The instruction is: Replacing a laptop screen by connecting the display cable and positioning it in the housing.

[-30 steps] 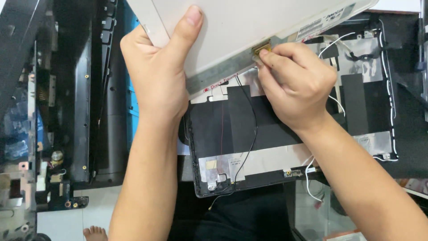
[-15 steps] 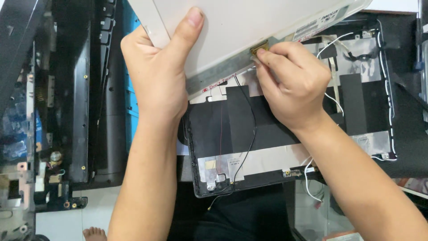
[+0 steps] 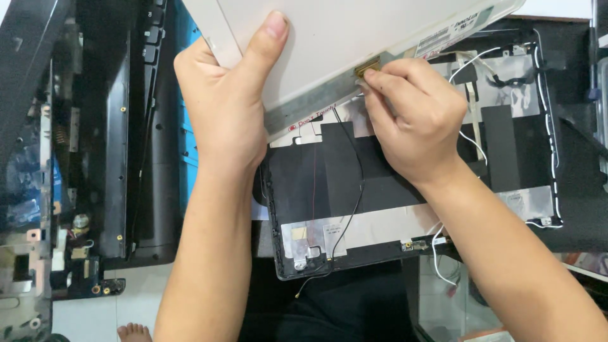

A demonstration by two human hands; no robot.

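no shift since earlier frames | left hand (image 3: 221,107) clamped on screen panel (image 3: 354,44) edge | right hand (image 3: 411,117) pinching gold connector (image 3: 367,65) at fingertips, right nearer | lid shell (image 3: 405,209) beneath

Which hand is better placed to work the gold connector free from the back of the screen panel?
Probably the right hand: its fingertips already pinch the gold connector. The left hand grips the screen panel, holding it tilted above the black lid shell.
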